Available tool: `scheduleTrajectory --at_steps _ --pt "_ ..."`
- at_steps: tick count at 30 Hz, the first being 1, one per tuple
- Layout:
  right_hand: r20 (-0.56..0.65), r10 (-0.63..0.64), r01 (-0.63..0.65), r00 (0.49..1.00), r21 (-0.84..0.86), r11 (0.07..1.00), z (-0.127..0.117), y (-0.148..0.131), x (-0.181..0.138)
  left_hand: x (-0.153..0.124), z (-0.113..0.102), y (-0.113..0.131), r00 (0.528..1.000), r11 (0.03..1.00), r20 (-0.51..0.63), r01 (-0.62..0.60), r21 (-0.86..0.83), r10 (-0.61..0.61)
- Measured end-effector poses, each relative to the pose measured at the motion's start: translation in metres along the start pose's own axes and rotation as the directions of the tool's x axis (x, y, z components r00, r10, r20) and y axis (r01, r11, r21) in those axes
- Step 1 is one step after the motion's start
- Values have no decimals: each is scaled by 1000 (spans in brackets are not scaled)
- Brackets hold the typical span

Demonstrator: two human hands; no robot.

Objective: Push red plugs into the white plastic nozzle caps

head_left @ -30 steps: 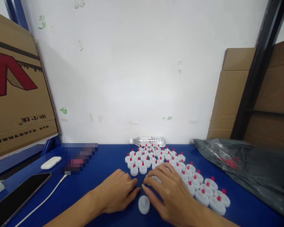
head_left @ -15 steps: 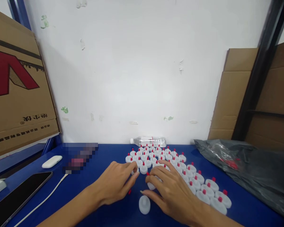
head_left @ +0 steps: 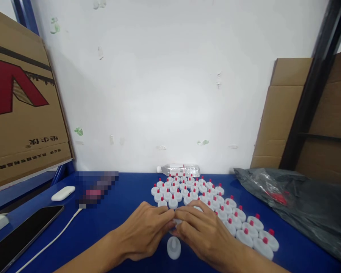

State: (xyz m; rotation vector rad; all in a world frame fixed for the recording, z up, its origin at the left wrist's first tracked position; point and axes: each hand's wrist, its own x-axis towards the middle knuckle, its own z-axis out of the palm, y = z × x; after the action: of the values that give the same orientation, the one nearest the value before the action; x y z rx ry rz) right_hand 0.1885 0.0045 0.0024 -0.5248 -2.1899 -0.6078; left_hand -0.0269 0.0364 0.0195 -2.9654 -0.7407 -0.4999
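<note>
My left hand [head_left: 147, 229] and my right hand [head_left: 204, 229] meet over the front middle of the table. Between their fingertips shows a sliver of a small white squeeze bottle [head_left: 177, 221], mostly covered; its top is hidden. The right fingers curl around its body. The left thumb and forefinger pinch together at its upper end, so whether they grip a cap cannot be seen. Just below the hands a white bottle without a cap [head_left: 174, 248] stands by itself. Several small white bottles with red caps [head_left: 173, 202] are grouped behind and to the right.
A clear plastic bottle [head_left: 180, 170] lies along the wall. Left on the blue table [head_left: 102, 235] are a phone [head_left: 25, 235], a white case [head_left: 63, 193] and a white cable [head_left: 52, 242]. A grey plastic bag [head_left: 301, 204] covers the right side. Cardboard [head_left: 19, 94] stands at left.
My left hand has moved right and its fingers have closed at the bottle in my right hand. A small red piece seen beneath the left hand is now hidden.
</note>
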Motion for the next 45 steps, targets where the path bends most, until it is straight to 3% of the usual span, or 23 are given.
scheduleTrajectory --at_steps 3,5,9,15,21,24,27,31,35,38,45 --pt "-16 -18 17 1000 -68 998 -3 11 0 -1 -5 -2 992 982 -96 69 -175 -87" --pt "13 71 -70 997 -38 997 -5 20 -2 0 -10 -8 980 968 -107 145 -204 -169" --pt "163 260 -274 952 72 959 -9 26 -3 0 -17 -22 978 980 -67 200 -3 -200" --pt "373 144 -217 917 162 962 -8 12 -2 2 -14 -27 981 976 121 129 174 -151" --pt "301 167 -158 939 -57 986 -20 27 2 1 -6 -22 976 973 156 122 196 -154" --pt "319 217 -165 922 -182 969 -25 32 0 0 -4 -20 968 961 179 130 242 -176" --pt "391 265 -196 881 -208 958 -22 31 -5 0 -4 -18 966 952 186 124 278 -180" --pt "463 271 -245 844 -116 962 -18 21 -8 -1 -4 -17 963 948 191 129 292 -190" --pt "439 279 -304 854 -14 952 -20 12 -8 -1 -6 -17 961 954 188 152 259 -204" --pt "399 288 -301 870 -31 953 -20 9 -10 -1 -6 -18 957 958 180 186 217 -226" --pt "488 277 -261 827 -101 960 -13 11 -12 1 -1 -29 963 965 117 225 132 -241"
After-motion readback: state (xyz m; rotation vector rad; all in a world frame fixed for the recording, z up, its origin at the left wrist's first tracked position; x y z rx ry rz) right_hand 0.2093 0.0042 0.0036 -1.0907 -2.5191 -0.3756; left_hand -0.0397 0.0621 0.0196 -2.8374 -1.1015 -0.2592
